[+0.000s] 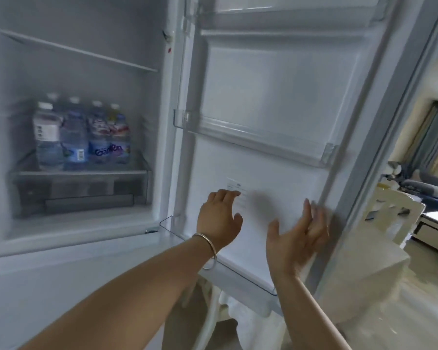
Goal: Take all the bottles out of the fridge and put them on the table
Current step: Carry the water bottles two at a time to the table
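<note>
Presently: Fridge Open, Bottles Untouched

Fridge (81, 231) stands open, its door (276, 97) swung to the right. Bottles (81, 137) stand upright, packed touching, on the far-left lower shelf (81, 171). Judged full, hence weighty; smooth plastic, possibly damp and slippery. Best taken round the labelled waist, not the cap. Left hand (219, 221) and right hand (297, 238) hover near the door's inner face, fingers loose, holding nothing.

Door shelf (250, 136): clear plastic, at 1 o'clock.
Bracelet (209, 251): silver, near centre.
Chair (395, 215): pale, at 3 o'clock.
Curtain (433, 137): at 3 o'clock, blurred.
</note>
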The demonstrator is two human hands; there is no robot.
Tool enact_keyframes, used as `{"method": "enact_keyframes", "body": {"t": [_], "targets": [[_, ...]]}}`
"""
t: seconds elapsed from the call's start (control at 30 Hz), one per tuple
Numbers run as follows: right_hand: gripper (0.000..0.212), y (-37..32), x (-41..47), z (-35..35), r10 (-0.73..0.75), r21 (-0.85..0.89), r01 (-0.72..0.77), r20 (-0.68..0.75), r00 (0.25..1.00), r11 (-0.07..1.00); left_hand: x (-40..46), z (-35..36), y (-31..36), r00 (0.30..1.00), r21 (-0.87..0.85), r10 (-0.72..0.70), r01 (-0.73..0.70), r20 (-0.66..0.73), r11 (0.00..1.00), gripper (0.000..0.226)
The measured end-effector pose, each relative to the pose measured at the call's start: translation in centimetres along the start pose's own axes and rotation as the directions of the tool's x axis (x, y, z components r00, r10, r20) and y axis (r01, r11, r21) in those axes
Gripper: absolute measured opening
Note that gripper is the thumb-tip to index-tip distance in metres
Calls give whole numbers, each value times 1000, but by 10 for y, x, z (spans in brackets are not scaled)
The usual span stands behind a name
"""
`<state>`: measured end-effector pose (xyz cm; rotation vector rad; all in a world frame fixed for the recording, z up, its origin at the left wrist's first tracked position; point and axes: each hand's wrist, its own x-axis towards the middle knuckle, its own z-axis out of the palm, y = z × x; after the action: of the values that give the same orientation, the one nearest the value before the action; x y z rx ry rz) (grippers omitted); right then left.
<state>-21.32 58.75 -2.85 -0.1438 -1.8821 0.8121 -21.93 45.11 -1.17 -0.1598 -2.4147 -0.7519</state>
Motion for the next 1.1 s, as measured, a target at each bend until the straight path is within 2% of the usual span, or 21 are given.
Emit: {"method": "enact_keyframes", "body": {"t": [0.13, 0.23, 0.33, 0.43, 0.6, 0.8, 0.87, 0.93, 1.1], "targets": [[48, -80, -30, 39, -187, 198, 190, -32, 982, 962, 5, -41, -70, 995, 47, -98, 99, -17, 994, 52], [41, -149, -54, 77, -242, 325, 220, 28, 970, 920, 11, -77, -124, 985, 44, -164, 166, -43, 985, 51], [45, -207, -88, 123, -279, 410, 209, 117, 953, 888, 14, -119, -183, 977, 66, -211, 213, -40, 975, 46], [55, -253, -120, 168, -311, 412, 207, 202, 929, 887, 18, -163, -247, 953, 59, -302, 304, -29, 951, 52], [73, -308, -163, 233, -264, 395, 77, 445, 856, 915, 23, -220, -339, 886, -48, -461, 459, -47, 887, 66], [71, -343, -175, 297, -47, 351, -314, 729, 683, 882, 33, -235, -414, 834, -231, -542, 511, -100, 828, 57], [72, -350, -174, 316, -40, 352, -368, 768, 640, 861, 42, -233, -430, 814, -250, -573, 537, -97, 805, 51], [73, -353, -169, 335, -45, 350, -380, 783, 620, 856, 51, -229, -439, 787, -299, -609, 559, -102, 773, 54], [80, -362, -159, 388, -89, 365, -409, 827, 555, 836, 88, -224, -455, 729, -419, -633, 504, -262, 755, 38]]}}
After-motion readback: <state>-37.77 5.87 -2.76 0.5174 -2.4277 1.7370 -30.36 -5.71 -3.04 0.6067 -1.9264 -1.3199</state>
